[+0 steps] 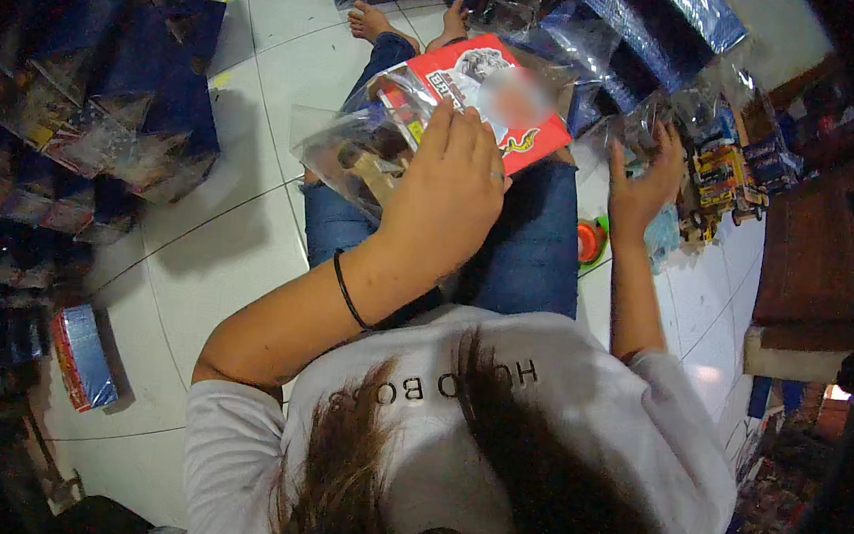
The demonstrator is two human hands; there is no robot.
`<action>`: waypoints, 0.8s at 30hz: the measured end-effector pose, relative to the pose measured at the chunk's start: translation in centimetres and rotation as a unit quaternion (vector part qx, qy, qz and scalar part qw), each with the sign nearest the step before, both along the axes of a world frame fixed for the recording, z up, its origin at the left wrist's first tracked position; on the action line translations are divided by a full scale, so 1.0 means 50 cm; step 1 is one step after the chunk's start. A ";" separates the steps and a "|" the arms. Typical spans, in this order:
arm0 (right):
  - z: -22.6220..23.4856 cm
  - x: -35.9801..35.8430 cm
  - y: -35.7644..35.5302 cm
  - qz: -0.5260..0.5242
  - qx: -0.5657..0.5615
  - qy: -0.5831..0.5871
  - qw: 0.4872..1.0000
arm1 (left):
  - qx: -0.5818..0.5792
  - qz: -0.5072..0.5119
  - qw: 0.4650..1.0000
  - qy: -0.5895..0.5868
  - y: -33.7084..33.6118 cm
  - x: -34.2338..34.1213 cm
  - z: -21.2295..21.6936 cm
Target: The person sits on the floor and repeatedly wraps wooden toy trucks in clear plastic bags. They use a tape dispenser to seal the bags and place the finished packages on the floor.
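Left hand (453,194) lies over the lap, fingers straight across the flat red printed card (545,148); thumb hidden, so cannot tell whether it grips; card sits under and beyond these fingertips, above the blue denim trousers (539,241); clear crinkled plastic bag (329,137), beige piece (376,175) showing through, spreads left of the same fingers; judged good practice: light, even palm pressure, card kept flat, film smoothed away from its corners to avoid creases; right hand (646,189), well apart, has fingers parted from thumb; contact with clear film around its fingertips uncertain; yellow toy vehicles (720,180) right of those fingers; shiny blue packets (657,19) farther beyond.
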State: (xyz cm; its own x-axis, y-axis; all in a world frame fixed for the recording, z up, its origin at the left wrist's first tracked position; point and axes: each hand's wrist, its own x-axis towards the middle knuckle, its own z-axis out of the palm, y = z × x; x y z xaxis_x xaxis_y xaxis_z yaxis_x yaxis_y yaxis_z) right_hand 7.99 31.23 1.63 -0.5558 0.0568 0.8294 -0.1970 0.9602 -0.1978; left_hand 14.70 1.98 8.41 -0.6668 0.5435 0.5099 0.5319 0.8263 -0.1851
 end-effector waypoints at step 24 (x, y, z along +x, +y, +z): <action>0.436 -0.133 -0.379 0.304 0.165 -0.291 0.892 | 0.056 -0.053 0.995 0.062 -0.016 0.000 -0.032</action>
